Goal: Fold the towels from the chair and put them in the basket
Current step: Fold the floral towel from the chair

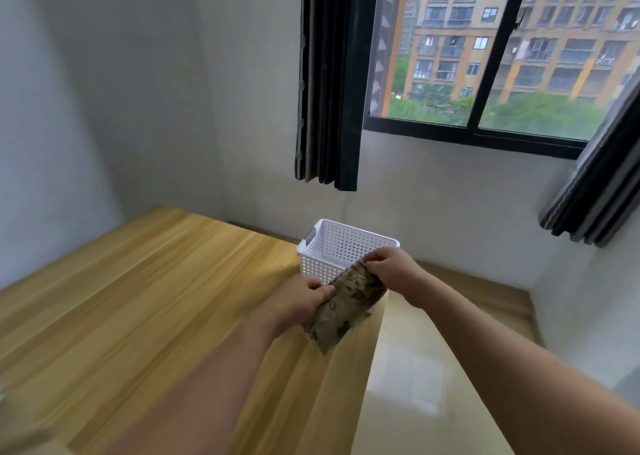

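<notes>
A folded towel (341,310) with a brown-green mottled pattern hangs in the air above the table's right edge. My left hand (299,300) pinches its left upper edge. My right hand (391,269) pinches its top right corner, a little higher. Just behind the towel stands a white perforated plastic basket (341,243) at the far right corner of the wooden table (145,302); its inside looks bare as far as I can see. The chair is out of view.
The wooden table fills the left and middle of the view and ends at white walls. A glossy tiled floor (422,385) lies to the right of it. Dark curtains (329,80) hang beside a window (485,49) behind the basket.
</notes>
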`<state>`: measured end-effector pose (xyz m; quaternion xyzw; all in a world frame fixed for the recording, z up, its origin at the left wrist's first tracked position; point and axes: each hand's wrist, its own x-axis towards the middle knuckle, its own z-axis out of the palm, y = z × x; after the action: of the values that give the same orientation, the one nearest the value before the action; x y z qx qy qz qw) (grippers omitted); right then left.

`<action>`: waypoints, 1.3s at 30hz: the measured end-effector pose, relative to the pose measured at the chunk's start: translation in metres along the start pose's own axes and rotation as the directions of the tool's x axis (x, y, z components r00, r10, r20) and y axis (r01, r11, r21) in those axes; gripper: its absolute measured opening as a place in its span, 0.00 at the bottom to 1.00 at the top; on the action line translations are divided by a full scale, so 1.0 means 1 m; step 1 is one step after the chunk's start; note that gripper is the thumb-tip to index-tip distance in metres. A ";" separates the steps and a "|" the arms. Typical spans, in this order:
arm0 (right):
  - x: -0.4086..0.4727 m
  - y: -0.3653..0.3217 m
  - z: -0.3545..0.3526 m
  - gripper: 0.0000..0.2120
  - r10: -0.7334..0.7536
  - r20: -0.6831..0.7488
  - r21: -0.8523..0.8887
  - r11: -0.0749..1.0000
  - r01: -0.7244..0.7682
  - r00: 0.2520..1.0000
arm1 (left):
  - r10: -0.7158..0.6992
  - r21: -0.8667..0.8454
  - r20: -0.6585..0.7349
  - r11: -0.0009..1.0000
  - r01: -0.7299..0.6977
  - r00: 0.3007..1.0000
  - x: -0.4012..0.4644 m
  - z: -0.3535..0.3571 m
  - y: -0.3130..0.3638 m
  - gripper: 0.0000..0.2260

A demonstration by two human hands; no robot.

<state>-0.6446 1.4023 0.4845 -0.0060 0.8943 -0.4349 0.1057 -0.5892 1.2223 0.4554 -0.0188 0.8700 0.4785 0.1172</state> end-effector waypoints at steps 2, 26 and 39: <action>0.029 0.001 -0.011 0.12 -0.048 -0.026 -0.109 0.993 0.045 0.999 | 0.007 0.005 -0.028 1.000 -0.006 1.000 0.033 0.004 0.010 0.12; 0.459 0.187 0.029 0.09 -0.001 0.543 -0.680 0.586 0.440 0.840 | -0.624 0.503 0.133 0.712 0.490 0.770 0.472 0.145 -0.062 0.13; 0.491 0.224 0.073 0.17 0.352 0.570 -0.808 0.404 0.429 0.742 | -0.744 0.647 0.222 0.595 0.476 0.630 0.495 0.173 -0.084 0.12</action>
<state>-1.0926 1.4339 0.1757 -0.2405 0.8766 0.1578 0.3859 -1.0259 1.3606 0.1872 -0.1761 0.8446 0.1338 0.4875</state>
